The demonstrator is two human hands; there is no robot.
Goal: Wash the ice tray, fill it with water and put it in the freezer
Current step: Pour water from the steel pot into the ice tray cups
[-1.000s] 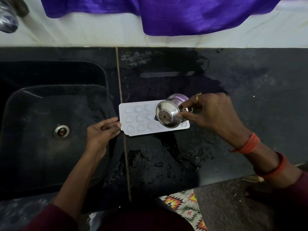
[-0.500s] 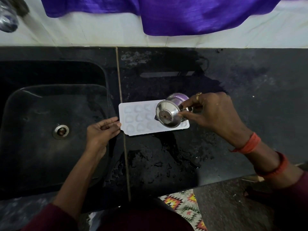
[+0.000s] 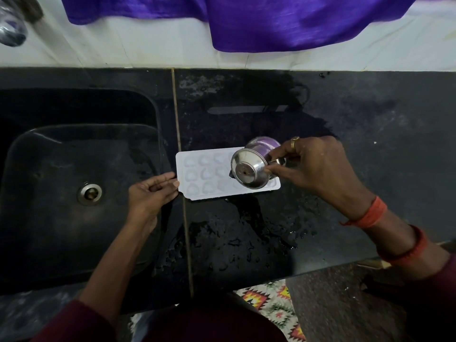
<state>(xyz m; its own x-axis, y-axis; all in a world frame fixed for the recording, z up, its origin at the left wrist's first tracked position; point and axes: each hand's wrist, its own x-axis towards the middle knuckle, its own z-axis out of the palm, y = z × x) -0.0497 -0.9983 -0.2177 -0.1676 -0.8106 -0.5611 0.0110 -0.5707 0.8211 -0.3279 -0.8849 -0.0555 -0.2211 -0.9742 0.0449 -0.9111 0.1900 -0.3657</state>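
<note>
A white ice tray (image 3: 204, 175) with heart-shaped cells lies flat on the wet black counter (image 3: 246, 238), just right of the sink. My right hand (image 3: 313, 169) grips a small steel cup (image 3: 249, 170), tipped on its side over the tray's right half with its base facing me. My left hand (image 3: 150, 193) sits at the tray's left end, fingertips touching its edge, fingers loosely bent. The cup hides the tray's right cells.
A black sink (image 3: 74, 193) with a metal drain (image 3: 89, 193) fills the left. A steel tap (image 3: 12, 28) shows at the top left. Purple cloth (image 3: 271, 21) hangs over the white wall behind. Water puddles spread on the counter in front of the tray.
</note>
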